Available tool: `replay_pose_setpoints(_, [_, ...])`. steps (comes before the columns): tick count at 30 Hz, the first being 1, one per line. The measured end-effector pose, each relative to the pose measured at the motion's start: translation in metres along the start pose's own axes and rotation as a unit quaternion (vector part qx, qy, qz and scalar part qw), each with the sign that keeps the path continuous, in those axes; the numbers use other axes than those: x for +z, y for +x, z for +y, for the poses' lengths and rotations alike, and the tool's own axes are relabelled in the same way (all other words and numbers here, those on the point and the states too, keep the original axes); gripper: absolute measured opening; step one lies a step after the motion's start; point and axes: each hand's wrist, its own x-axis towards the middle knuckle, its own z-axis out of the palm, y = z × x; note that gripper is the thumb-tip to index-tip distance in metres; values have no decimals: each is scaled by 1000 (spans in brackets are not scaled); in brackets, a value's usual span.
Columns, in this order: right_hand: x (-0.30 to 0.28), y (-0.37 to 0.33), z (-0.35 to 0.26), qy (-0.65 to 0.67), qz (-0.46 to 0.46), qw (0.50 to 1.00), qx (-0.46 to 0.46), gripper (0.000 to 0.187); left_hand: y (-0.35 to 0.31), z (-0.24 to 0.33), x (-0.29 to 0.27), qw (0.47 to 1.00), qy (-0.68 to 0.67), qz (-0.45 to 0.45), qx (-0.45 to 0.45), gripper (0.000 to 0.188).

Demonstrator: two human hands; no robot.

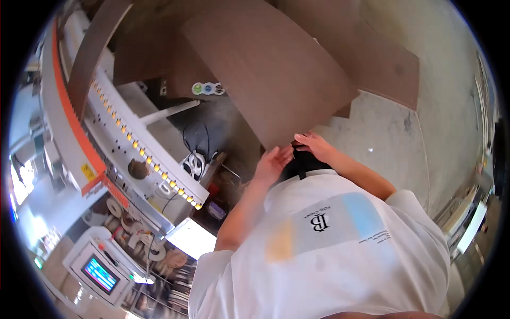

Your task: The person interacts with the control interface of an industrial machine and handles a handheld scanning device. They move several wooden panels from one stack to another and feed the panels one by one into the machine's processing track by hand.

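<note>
A large brown wooden panel (pixel 271 69) lies flat in front of me, its near corner at my hands. My right hand (pixel 314 145) rests on the panel's near edge with its fingers curled over it. My left hand (pixel 273 162) is just below that corner, palm showing and fingers loosely extended, touching or almost touching the edge. A small black object (pixel 300 161) sits under my hands against my white shirt; its kind is unclear.
A long machine (pixel 69 133) with an orange stripe and a row of yellow rollers (pixel 143 151) runs along the left. A control panel with a screen (pixel 99 274) stands lower left. A button box (pixel 208 88) and cables (pixel 194 164) lie beside the panel. More brown boards (pixel 382 58) and concrete floor (pixel 404 143) are on the right.
</note>
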Motion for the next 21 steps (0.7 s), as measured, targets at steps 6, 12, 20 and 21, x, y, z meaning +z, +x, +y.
replay_pose_setpoints(6, [-59,-39,-12,203,108,971,-72,53,85,0,-20,969,184,-90,-141,49])
replay_pose_setpoints(12, [-57,-135,-83,69,165,972,-156,52,135,105,92,995,-9,-61,79,63])
replay_pose_setpoints(20, [-68,-177,-113,33,221,966,-133,55,142,126,112,985,-39,-99,134,54])
replay_pose_setpoints(21, [-77,-179,-114,32,216,967,-134,55,134,123,114,985,-38,-98,139,54])
